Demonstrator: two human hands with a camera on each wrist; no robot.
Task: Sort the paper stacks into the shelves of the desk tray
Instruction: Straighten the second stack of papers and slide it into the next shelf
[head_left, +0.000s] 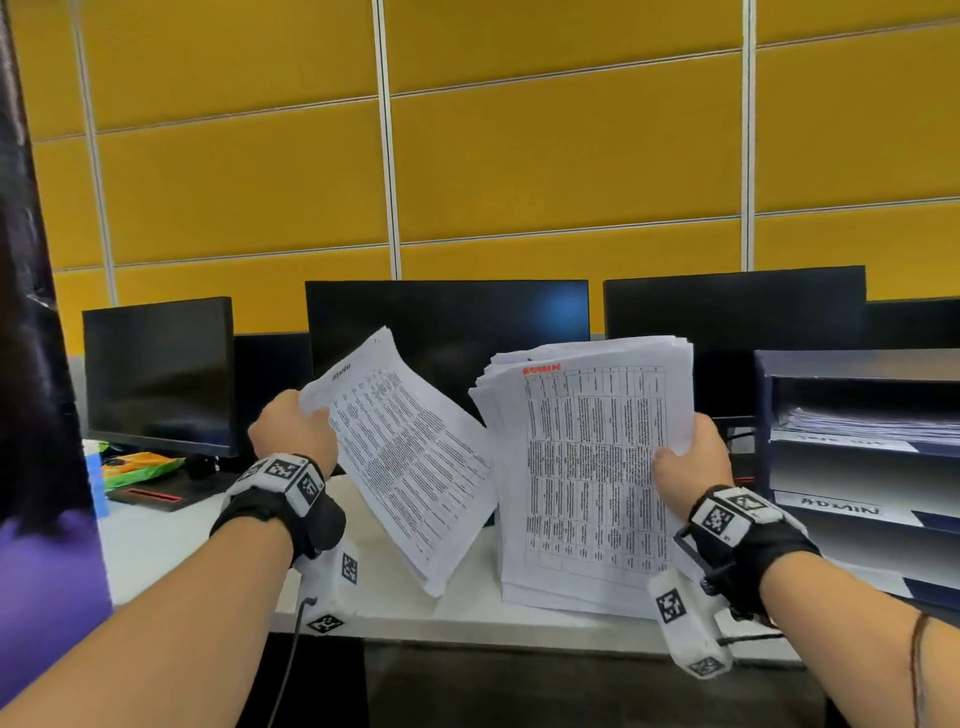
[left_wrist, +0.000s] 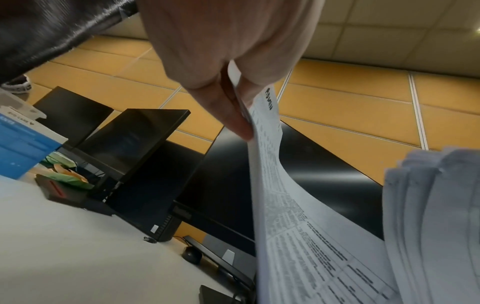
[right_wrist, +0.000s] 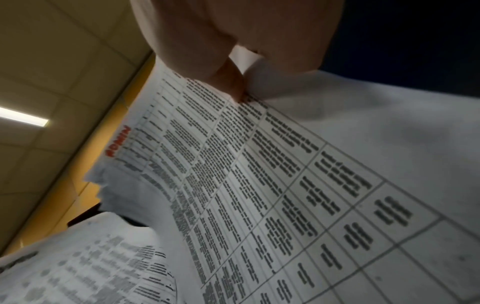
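My left hand (head_left: 291, 431) grips a thin sheaf of printed pages (head_left: 410, 457) by its upper left edge, tilted, held above the desk; the left wrist view shows thumb and fingers (left_wrist: 233, 115) pinching that sheaf (left_wrist: 285, 216). My right hand (head_left: 691, 462) grips the thick paper stack (head_left: 592, 467) by its right edge, upright, top sheet headed in red "ADMIN" (right_wrist: 116, 142). The stack's bottom edge is close to the desk; whether it touches cannot be told. The dark blue desk tray (head_left: 779, 364) stands at the right, with papers on its upper shelf (head_left: 872, 421) and a shelf labelled "ADMIN" (head_left: 841, 506).
Three black monitors (head_left: 447, 322) line the back of the white desk (head_left: 171, 540) before a yellow panelled wall. A blue box (left_wrist: 20, 144), green and orange packets (head_left: 140, 465) and a black flat device (head_left: 156, 496) lie at the left. A purple-sleeved person (head_left: 41, 571) is at the left edge.
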